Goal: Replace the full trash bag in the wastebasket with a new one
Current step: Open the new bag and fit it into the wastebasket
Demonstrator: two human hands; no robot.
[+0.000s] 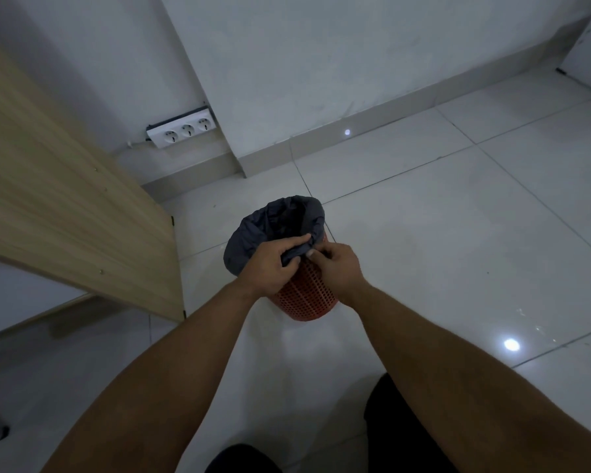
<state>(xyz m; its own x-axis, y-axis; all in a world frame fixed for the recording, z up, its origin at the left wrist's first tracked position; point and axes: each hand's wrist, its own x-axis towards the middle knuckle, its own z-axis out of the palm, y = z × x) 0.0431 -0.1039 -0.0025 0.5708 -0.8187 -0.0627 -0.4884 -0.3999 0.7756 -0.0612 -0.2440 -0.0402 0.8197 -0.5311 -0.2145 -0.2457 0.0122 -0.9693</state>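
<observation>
While one red mesh wastebasket (304,295) stands on the pale tiled floor (458,233), one dark trash bag (273,227) lines it, folded over the rim. Both hands pinch the bag's near edge: left hand (270,264), right hand (338,264). A wooden panel (65,199) stands close on the left; open floor lies right.

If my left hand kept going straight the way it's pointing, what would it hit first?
Probably the folded edge of the dark trash bag that the left hand already grips, then the bag's open mouth; depth is unclear.
</observation>
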